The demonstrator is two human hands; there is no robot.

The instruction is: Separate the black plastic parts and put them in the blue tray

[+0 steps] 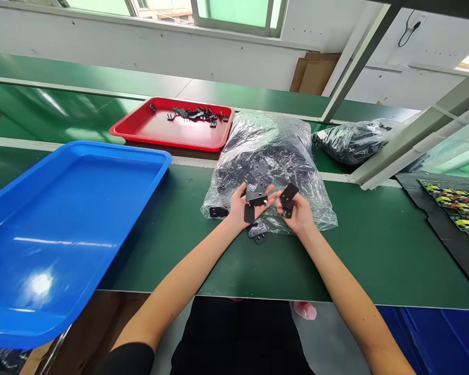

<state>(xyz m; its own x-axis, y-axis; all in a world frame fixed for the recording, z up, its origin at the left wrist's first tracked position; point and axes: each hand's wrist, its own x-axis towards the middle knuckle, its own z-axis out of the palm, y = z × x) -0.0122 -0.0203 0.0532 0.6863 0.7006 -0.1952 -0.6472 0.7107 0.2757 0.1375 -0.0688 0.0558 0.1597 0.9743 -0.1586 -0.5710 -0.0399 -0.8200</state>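
My left hand [240, 208] is palm up, its fingers partly curled under several small black plastic parts [256, 197]. In my right hand [300, 214], closed between thumb and fingers, are black plastic parts [289, 194]; how many I cannot tell. Both hands are over the front of a clear plastic bag [273, 140] filled with more black parts. Below my left hand, a few loose black parts [258, 230] lie at the bag's front edge. Another black part [219, 212] shows at the bag's left corner.
A large blue tray [140, 208] stands at left. Behind it, a red tray [140, 127] holds small black pieces. A second bag [355, 140] sits at the back right, near a slanted metal post [406, 135]. Circuit boards [459, 200] lie on a black sheet [445, 234] at right.
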